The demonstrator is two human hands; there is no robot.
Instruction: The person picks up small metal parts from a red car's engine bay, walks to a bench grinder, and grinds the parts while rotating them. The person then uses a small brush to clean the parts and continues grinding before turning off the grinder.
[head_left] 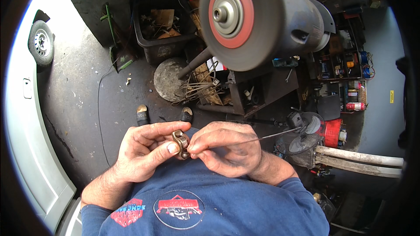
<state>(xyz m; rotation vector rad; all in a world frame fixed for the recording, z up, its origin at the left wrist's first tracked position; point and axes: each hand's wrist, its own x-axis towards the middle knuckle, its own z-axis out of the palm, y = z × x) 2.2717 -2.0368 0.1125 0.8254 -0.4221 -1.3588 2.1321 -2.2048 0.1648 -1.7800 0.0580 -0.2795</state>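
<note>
In front of my blue shirt, my left hand point(142, 150) is closed on a small brownish metal part point(180, 139) with curved edges, pinched between thumb and fingers. My right hand point(232, 148) grips a thin metal rod point(275, 135), whose long end points out to the right. Its working end meets the lower right side of the metal part, where my right fingertips also touch or nearly touch it. The fingers partly cover the part, so its full shape and the rod's tip are hidden.
A pedestal grinder with a large wheel point(249, 22) stands just ahead on a round base point(168, 81). Beyond it sits a black scrap bin point(164, 43). A fan point(302, 140) is at the right, beside white pipes point(358, 155). A white vehicle point(26, 140) lines the left.
</note>
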